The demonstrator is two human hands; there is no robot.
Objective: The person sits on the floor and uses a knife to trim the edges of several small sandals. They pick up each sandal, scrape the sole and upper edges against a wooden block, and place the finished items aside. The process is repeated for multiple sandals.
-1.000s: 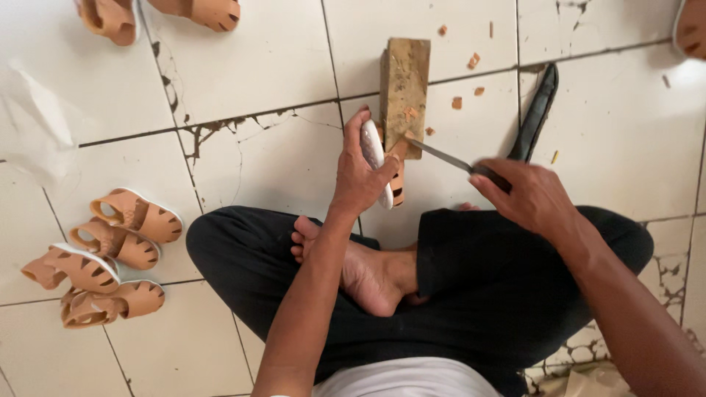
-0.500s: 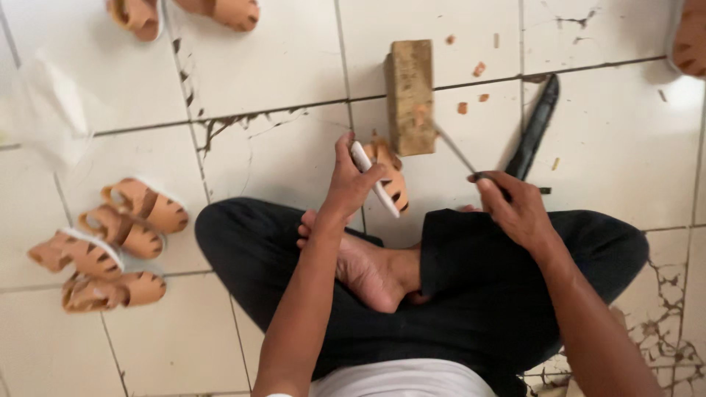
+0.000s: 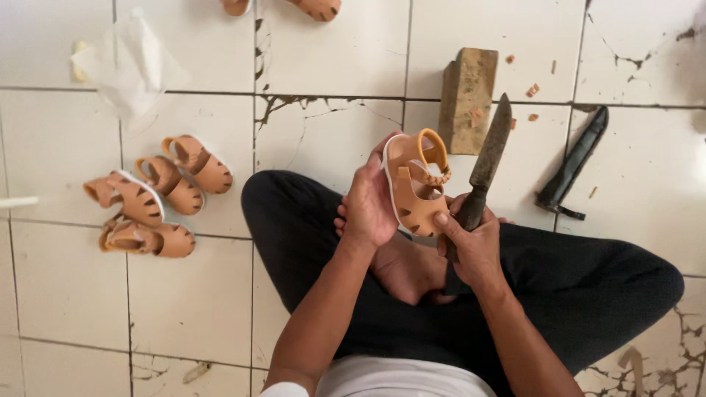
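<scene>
While held, sandal (image 3: 415, 184) before block (image 3: 467, 99)

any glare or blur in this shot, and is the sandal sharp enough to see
Head view: soft, even daylight; glare washes out the white floor tiles at the right edge. The tan sandal in the left hand is sharp, as is the knife in the right hand. No motion blur.

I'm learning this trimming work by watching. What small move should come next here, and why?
Probably tilt the knife down to the sandal edge. The left hand holds the sandal up, the right hand grips the handle and touches the sole, but the blade points away.
</scene>
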